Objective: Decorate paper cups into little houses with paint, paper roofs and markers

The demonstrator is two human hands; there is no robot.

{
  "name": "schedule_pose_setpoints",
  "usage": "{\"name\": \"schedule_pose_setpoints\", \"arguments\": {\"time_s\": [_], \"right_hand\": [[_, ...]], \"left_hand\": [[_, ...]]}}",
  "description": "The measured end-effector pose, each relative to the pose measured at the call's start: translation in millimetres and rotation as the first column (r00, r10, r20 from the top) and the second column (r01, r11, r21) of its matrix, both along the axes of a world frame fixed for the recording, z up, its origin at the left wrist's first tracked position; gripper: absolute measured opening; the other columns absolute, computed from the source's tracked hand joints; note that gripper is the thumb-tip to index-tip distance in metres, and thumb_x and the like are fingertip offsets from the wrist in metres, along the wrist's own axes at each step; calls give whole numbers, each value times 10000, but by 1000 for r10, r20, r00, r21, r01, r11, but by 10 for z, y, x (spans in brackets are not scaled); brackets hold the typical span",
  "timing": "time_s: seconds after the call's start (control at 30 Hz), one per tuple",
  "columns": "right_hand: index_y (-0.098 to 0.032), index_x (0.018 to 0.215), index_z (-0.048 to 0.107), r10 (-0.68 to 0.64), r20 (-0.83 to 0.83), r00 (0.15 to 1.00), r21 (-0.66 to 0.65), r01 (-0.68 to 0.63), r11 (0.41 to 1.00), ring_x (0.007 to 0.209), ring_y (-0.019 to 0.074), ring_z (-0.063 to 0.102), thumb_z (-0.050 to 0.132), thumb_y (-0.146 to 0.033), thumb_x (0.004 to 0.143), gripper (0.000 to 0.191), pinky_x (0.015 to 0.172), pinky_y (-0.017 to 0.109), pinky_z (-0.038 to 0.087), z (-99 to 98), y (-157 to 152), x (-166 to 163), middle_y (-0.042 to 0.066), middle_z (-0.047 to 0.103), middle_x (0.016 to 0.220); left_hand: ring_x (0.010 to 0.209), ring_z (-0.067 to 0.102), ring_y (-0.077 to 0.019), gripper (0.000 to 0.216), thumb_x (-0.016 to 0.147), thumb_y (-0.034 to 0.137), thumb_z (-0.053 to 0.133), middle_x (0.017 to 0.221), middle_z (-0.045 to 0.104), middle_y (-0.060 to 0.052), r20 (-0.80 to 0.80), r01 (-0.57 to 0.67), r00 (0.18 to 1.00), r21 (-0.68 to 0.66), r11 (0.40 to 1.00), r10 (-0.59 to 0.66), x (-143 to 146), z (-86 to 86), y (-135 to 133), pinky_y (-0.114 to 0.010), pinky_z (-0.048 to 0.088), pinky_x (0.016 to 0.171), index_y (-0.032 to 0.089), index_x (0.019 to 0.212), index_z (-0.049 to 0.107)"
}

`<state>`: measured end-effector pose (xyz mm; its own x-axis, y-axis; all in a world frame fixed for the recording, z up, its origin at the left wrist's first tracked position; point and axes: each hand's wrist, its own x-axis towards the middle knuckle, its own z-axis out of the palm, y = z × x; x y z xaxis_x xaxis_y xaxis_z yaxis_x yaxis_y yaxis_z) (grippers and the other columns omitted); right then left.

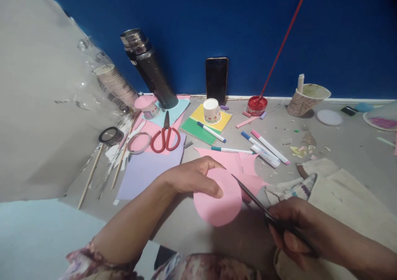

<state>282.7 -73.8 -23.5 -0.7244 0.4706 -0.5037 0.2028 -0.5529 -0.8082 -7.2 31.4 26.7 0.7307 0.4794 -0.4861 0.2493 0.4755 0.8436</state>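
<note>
A round piece of pink paper point(218, 207) is pinched in my left hand point(198, 176), thumb on top and fingers beneath. My right hand point(294, 226) is closed round the handles of a pair of scissors point(256, 199). Their dark blades point up and left and meet the disc's upper right edge. How far the blades are parted I cannot tell. Behind the disc lie pink paper offcuts point(228, 158) with curved cut edges.
Red-handled scissors point(166, 139) and a tape roll point(139, 142) lie on coloured paper at left. Several markers point(269, 147) lie behind my hands. A steel flask point(151, 73), a phone point(216, 79), paper cups point(212, 111) and a red paint pot point(257, 106) stand along the blue wall. Cloth point(350, 193) lies at right.
</note>
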Motion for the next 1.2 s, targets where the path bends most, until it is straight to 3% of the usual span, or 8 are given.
{"name": "schedule_pose_setpoints", "arguments": {"time_s": [0.27,0.8,1.03,1.2], "right_hand": [[-156,762,623,0,28,1000,4,0,1000,506,93,501,736,-742,830,600,468,207,240,-24,8,-3,-9,587,565],[-158,752,618,-4,37,999,2,4,1000,519,99,514,710,-832,787,681,498,215,278,9,25,-12,-14,573,573],[-162,754,647,-11,92,996,3,11,1000,506,86,472,735,-674,868,532,482,213,249,7,16,-5,-26,564,547],[-163,741,647,1,60,998,-18,1,1000,503,87,490,794,-621,808,487,478,204,276,5,2,-11,-29,568,549]], "left_hand": [[629,586,-133,211,610,236,862,699,696,5,9,46,999,17,999,-47,-12,-24,-4,-219,488,586,152,780,769],[633,587,-140,222,605,247,858,702,696,0,-14,60,998,20,998,-60,-12,-12,-5,-230,483,597,145,779,763],[675,607,-149,272,618,288,886,753,711,-22,-14,51,999,43,998,-50,-51,-33,-5,-224,496,607,145,820,772],[646,589,-147,218,638,288,867,706,685,-8,-36,87,996,89,992,-84,-57,-32,-6,-222,471,573,155,754,738]]}}
